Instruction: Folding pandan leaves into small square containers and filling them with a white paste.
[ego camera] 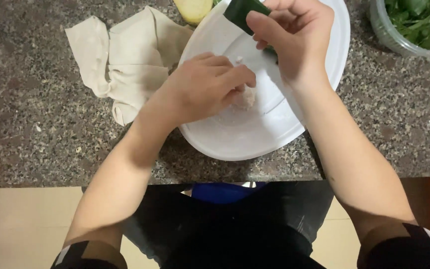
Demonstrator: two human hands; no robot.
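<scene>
Both hands at work over the white bowl on the counter.

Left hand curls, fingertips pinching a pale pink lump in the bowl. Right hand grips a green piece above the rim. Step, by my reading: working the lump. Steady pinch needed. Cloth lies left of the bowl, greens tub right.

Packaging: one clear plastic container of green leaves at the far right corner of the speckled stone surface, round-walled, cut off by the frame edge. No labels, signs or screens visible.
</scene>
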